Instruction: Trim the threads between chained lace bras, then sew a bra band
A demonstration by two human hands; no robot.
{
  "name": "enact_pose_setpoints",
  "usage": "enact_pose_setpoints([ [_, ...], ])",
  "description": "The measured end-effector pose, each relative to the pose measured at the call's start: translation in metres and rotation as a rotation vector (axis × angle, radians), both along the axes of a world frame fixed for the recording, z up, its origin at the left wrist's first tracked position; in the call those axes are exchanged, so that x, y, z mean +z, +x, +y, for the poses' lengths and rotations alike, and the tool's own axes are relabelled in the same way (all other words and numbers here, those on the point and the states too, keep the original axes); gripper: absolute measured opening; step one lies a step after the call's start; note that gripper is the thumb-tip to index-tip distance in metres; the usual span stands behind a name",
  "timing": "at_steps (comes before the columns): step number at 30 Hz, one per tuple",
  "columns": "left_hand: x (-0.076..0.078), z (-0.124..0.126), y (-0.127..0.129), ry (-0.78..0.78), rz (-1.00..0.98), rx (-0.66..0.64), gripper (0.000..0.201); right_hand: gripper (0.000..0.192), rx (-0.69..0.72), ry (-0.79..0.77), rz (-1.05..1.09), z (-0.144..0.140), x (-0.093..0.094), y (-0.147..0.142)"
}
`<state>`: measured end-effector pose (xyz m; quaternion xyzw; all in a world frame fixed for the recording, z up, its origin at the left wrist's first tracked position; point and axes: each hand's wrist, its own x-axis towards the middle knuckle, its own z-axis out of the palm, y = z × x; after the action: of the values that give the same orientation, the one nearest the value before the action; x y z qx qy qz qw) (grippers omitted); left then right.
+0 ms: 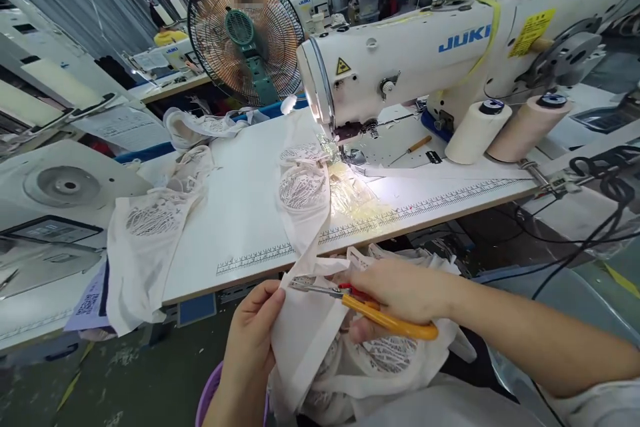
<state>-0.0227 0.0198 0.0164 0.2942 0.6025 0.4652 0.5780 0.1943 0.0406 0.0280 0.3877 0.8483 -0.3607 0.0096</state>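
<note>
My left hand (255,323) pinches the edge of a white lace bra (305,327) between thumb and fingers, over my lap. In my right hand (395,290) is a pair of scissors (390,320) with orange handles. Their metal blades point left and lie against the fabric near my left fingertips; whether they are closed cannot be made out. A strip of the white fabric runs up from my hands over the table edge to a lace cup (301,188) lying beside the sewing machine's needle. More lace pieces are heaped on my lap beneath the scissors.
A white sewing machine (400,67) stands on the table (240,207), with thread cones (477,133) and a wooden-handled awl (419,144) at right. More lace bras (150,233) hang over the left edge. A fan (245,33) stands behind. A purple bin rim (207,390) shows below.
</note>
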Motion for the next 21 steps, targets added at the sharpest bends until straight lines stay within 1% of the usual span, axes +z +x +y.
enact_pose_setpoints([
  [1, 0.0, 0.0, 0.0, 0.006, 0.003, 0.008, 0.032, 0.022, 0.009, -0.015, -0.036, 0.0, -0.001, -0.001],
  [3, -0.001, 0.001, 0.0, 0.02, 0.006, 0.021, 0.03, 0.03, 0.015, -0.049, -0.054, 0.001, -0.003, -0.004],
  [6, 0.0, 0.0, 0.002, 0.031, 0.008, 0.027, 0.029, 0.045, 0.012, -0.065, -0.005, 0.001, -0.005, -0.01],
  [9, 0.001, -0.001, 0.004, 0.03, 0.008, 0.017, 0.029, 0.052, 0.0, -0.076, 0.013, 0.002, -0.004, -0.016],
  [14, 0.001, -0.003, 0.008, 0.044, 0.006, 0.002, 0.031, 0.056, -0.018, -0.074, -0.046, 0.003, 0.003, -0.026],
  [17, 0.002, -0.004, 0.009, 0.059, 0.009, -0.004, 0.031, 0.057, -0.035, -0.071, -0.036, 0.002, 0.004, -0.028],
  [19, 0.003, -0.004, 0.01, 0.07, 0.011, -0.007, 0.032, 0.055, -0.052, -0.084, -0.015, 0.0, 0.003, -0.029],
  [21, 0.005, -0.004, 0.01, 0.083, 0.016, -0.007, 0.032, 0.049, -0.074, -0.12, 0.036, -0.001, 0.001, -0.03],
])
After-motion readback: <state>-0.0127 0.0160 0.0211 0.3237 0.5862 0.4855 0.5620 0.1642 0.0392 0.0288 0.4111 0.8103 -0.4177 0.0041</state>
